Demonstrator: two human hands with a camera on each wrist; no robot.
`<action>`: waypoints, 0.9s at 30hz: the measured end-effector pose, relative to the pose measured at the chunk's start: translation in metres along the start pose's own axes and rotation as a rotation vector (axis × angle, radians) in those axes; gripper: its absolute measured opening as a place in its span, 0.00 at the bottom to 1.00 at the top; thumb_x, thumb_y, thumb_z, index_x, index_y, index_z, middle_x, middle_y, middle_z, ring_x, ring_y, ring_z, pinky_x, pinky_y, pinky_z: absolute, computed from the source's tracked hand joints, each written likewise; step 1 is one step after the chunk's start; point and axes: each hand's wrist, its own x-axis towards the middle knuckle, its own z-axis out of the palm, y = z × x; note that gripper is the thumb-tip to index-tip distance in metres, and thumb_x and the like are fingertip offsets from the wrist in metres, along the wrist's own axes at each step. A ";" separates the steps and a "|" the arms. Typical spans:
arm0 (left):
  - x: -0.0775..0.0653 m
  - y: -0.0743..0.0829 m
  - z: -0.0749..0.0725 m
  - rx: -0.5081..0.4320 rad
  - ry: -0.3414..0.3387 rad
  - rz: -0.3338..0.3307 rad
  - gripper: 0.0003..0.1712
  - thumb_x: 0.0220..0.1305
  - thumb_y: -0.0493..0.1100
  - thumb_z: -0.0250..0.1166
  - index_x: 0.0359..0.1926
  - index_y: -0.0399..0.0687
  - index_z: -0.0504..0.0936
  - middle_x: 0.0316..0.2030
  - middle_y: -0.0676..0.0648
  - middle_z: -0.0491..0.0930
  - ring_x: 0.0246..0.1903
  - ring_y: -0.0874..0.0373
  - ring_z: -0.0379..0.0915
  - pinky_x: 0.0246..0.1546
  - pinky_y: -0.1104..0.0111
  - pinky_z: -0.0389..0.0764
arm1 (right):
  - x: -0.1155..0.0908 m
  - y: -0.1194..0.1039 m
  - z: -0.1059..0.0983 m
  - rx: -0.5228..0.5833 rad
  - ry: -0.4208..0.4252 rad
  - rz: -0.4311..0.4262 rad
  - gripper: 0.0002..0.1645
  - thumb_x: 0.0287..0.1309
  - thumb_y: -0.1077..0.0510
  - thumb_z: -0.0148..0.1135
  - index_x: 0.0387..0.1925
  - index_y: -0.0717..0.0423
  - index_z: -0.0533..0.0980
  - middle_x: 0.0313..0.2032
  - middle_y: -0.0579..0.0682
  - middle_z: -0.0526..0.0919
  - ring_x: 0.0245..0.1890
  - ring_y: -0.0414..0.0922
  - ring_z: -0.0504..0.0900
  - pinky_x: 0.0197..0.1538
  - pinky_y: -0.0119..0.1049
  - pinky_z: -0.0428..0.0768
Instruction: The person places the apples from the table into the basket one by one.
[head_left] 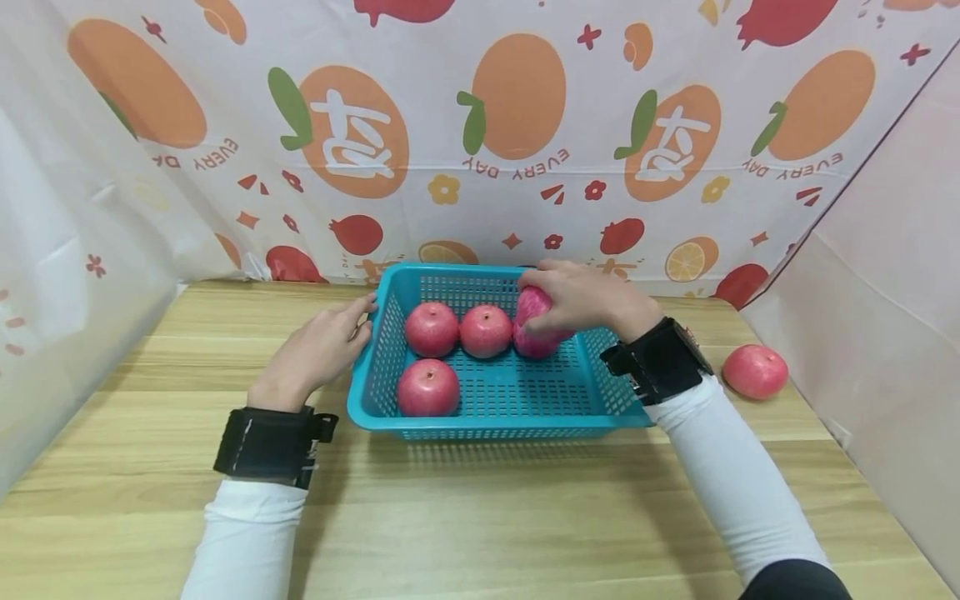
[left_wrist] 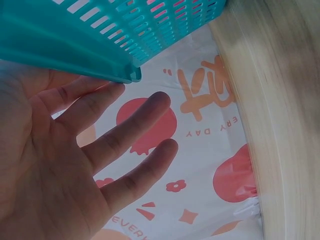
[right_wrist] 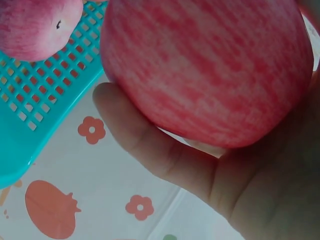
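A blue-green plastic basket with slotted walls holds several red apples, among them a left one, a middle one and a front one. At the basket's left end, my left hand touches the rim with spread, fairly straight fingers. In the left wrist view, those fingers lie beside and under the rim. Over the basket's back right part, my right hand grips a red-streaked apple. In the head view the hand partly covers this apple.
Another apple lies on the wooden table, right of the basket near the table's right edge. A fruit-printed white sheet hangs behind the basket, and pale sheets stand at both sides.
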 end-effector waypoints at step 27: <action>0.002 -0.001 0.001 0.020 0.005 0.013 0.30 0.66 0.45 0.50 0.66 0.41 0.55 0.57 0.36 0.67 0.52 0.41 0.63 0.48 0.41 0.68 | 0.016 -0.016 0.022 -0.029 -0.101 -0.077 0.37 0.44 0.39 0.63 0.56 0.49 0.67 0.48 0.51 0.68 0.45 0.45 0.66 0.43 0.43 0.78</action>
